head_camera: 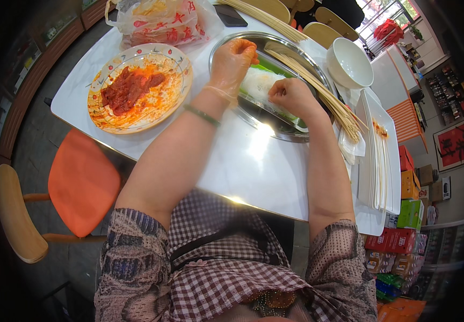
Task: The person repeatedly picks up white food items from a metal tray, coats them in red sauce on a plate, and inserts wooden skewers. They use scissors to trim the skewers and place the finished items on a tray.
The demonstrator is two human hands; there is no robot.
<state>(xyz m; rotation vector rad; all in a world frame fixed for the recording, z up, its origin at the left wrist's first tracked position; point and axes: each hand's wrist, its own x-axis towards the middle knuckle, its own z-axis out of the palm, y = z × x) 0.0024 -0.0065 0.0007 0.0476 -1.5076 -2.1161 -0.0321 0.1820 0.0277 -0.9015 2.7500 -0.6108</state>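
Note:
My left hand [234, 62] wears a clear plastic glove smeared orange. Its fingers are bunched over the upper left of an oval steel tray [252, 119]; whether anything is pinched in them is hidden. My bare right hand [293, 96] has its fingers curled at the right edge of a mass of fine white strands [259, 83], perhaps vermicelli or a plastic wrapping, with bright green beneath it. Its grip is hidden too. Bundled bamboo skewers [316, 84] lie across the steel tray's right side. To the left, red-sauced meat slices [129, 90] rest on a patterned plate [183, 70].
A plastic bag [163, 24] and a dark phone [232, 17] lie at the far side, near more skewers [264, 18]. A white bowl [351, 62] stands at right, above a white rectangular tray [394, 177] with several loaded skewers [380, 133]. An orange chair [83, 181] stands left.

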